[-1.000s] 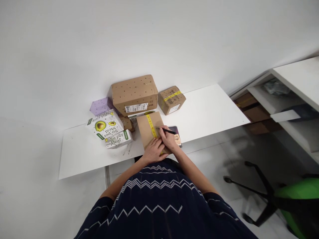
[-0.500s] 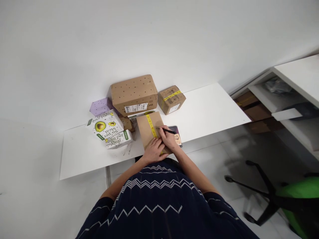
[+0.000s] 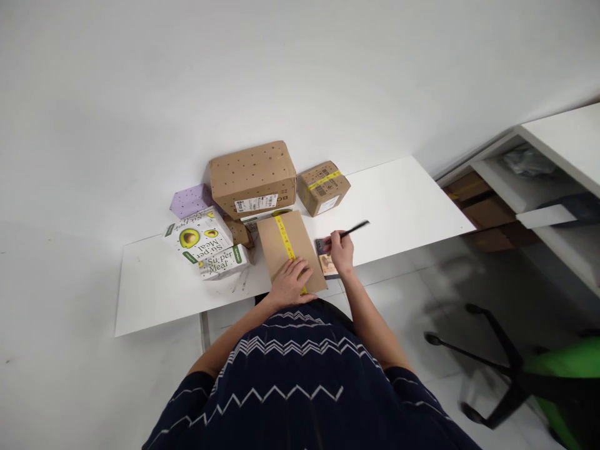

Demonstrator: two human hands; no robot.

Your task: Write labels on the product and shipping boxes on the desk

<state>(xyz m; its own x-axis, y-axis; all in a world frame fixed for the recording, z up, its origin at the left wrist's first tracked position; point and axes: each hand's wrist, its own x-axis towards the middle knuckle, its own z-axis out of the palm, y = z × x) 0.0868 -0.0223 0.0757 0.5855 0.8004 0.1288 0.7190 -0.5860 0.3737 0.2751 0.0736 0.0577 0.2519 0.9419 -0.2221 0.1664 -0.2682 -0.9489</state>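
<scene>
A brown cardboard box (image 3: 272, 245) with a yellow printed tape strip lies at the front edge of the white table. My left hand (image 3: 291, 284) rests flat on its near end, fingers stretched out across the tape. In my right hand (image 3: 342, 250), closed just right of the box, is a black pen (image 3: 359, 227), its long end pointing up and right. That hand is over a small flat dark item (image 3: 329, 265) with a picture on its face, perhaps a phone. My fingers cover part of it, and the pen's tip is hidden.
Behind stand a large carton (image 3: 253, 175) and a smaller taped carton (image 3: 323, 187). White avocado-print boxes (image 3: 199, 236) and a lilac box (image 3: 190, 201) are at left on the white table (image 3: 394, 206). At right are a shelf unit (image 3: 557, 215) and a green chair (image 3: 567, 369).
My right hand has moved right, off the box, to the flat dark item, still gripping the pen. My left hand has stayed on the box.
</scene>
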